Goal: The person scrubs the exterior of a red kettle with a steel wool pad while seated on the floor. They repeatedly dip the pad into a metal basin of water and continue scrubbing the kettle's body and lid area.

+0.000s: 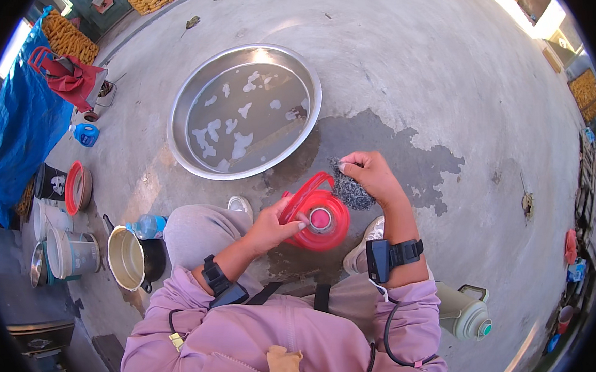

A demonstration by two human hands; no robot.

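Note:
A red thermos flask [337,224] stands between my feet, seen from above, with a pinkish-red stopper or opening ringed in metal at its top. My left hand [275,224] grips it by the raised red handle, thumb towards the neck. In my right hand [373,172] a grey wire scouring pad [351,189] is pinched between thumb and fingers. The pad hangs close beside the handle; I cannot tell whether they touch. Beyond the flask is a wide stainless steel basin [178,127] of cloudy water with patches of foam.
A pale green thermos [459,311] lies or stands right of me. On my left are a pot [127,257], a plastic bottle [149,226], several buckets [71,254] and a red-rimmed basin [75,187]. Farther off stand a blue jug [84,134] and a red cart [74,83]. Wet concrete [397,156] surrounds my feet.

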